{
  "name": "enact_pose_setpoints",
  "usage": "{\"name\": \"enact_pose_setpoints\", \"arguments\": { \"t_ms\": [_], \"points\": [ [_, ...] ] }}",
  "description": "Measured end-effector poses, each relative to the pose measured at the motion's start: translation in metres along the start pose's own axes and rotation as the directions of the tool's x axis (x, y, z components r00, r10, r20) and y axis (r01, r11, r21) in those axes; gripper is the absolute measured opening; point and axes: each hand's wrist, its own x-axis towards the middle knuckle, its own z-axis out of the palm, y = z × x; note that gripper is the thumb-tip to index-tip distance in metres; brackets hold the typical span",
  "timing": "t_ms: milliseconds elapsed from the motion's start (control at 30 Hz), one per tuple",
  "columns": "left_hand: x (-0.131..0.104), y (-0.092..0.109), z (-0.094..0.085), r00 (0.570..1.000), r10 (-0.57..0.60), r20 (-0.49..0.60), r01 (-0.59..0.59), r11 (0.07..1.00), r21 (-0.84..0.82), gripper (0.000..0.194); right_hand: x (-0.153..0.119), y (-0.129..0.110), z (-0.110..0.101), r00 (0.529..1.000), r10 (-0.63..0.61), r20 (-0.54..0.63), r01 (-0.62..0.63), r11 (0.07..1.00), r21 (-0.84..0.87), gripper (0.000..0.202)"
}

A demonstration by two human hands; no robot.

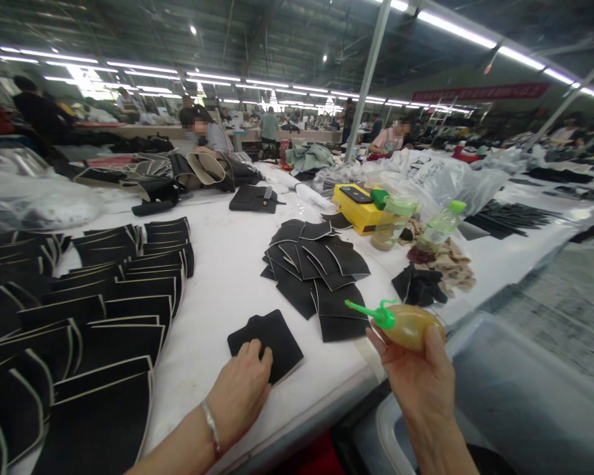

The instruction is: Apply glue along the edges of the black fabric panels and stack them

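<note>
On the white table, a small black leather-like panel (pixel 277 340) with a tab on its far edge lies flat. My left hand (pixel 245 379) rests on its near left part, fingers bent and close together against it. Held up past the table's front edge, my right hand (pixel 418 369) is closed around a squeeze bottle (pixel 410 326) of yellowish-brown liquid. The bottle lies tilted on its side, its green nozzle pointing left. Just beyond the panel is a loose pile of black pieces (pixel 321 257) with pale edges.
Rows of overlapping black panels (pixel 113 297) cover the table's left side. At the back right stand a yellow box (pixel 361 214) with a phone on it, a jar (pixel 393 221) and a drink bottle (pixel 438 227). A translucent bin (pixel 525 389) sits below the right edge. Co-workers are farther back.
</note>
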Motion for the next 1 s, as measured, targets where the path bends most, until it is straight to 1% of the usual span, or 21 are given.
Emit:
{"name": "enact_pose_setpoints", "arguments": {
  "t_ms": [167, 333, 433, 567, 633, 733, 800, 867, 933, 1000],
  "points": [
    [0.001, 0.002, -0.004, 1.0, 0.03, 0.003, -0.03, 0.999, 0.035, 0.05, -0.001, 0.002, 0.003, 1.0, -0.013, 0.027, 0.014, 1.0, -0.009, 0.045],
    [0.003, 0.01, -0.01, 0.999, 0.023, 0.033, -0.024, 0.998, 0.054, 0.047, 0.001, 0.002, 0.005, 0.999, -0.025, 0.035, 0.026, 0.999, -0.025, 0.042],
    [0.008, 0.015, -0.009, 1.0, 0.0, 0.02, -0.001, 0.997, 0.077, 0.045, 0.002, 0.003, 0.006, 0.999, -0.028, 0.03, 0.03, 0.999, -0.038, 0.043],
    [0.021, 0.018, -0.007, 0.997, -0.05, -0.054, 0.056, 0.992, 0.11, 0.041, 0.001, 0.008, 0.006, 0.997, -0.049, 0.06, 0.054, 0.995, -0.085, 0.044],
    [0.029, 0.015, -0.011, 0.994, -0.087, -0.072, 0.095, 0.988, 0.119, 0.039, 0.0, 0.01, 0.005, 0.995, -0.059, 0.082, 0.069, 0.99, -0.124, 0.046],
    [0.038, 0.006, -0.019, 0.99, -0.126, -0.063, 0.133, 0.984, 0.117, 0.034, -0.002, 0.014, 0.003, 0.99, -0.079, 0.117, 0.102, 0.973, -0.206, 0.051],
    [0.041, -0.003, -0.024, 0.992, -0.119, -0.051, 0.124, 0.987, 0.101, 0.031, -0.002, 0.016, 0.003, 0.982, -0.093, 0.165, 0.138, 0.948, -0.287, 0.055],
    [0.043, -0.013, -0.026, 0.994, -0.099, -0.047, 0.102, 0.991, 0.08, 0.031, -0.003, 0.018, 0.005, 0.964, -0.101, 0.245, 0.193, 0.9, -0.39, 0.059],
    [0.045, -0.022, -0.026, 0.996, -0.072, -0.052, 0.075, 0.995, 0.061, 0.034, -0.003, 0.021, 0.01, 0.938, -0.115, 0.328, 0.273, 0.828, -0.491, 0.06],
    [0.048, -0.029, -0.024, 0.998, -0.037, -0.053, 0.039, 0.999, 0.037, 0.041, -0.003, 0.025, 0.016, 0.903, -0.125, 0.411, 0.362, 0.739, -0.568, 0.06]
  ]
}}
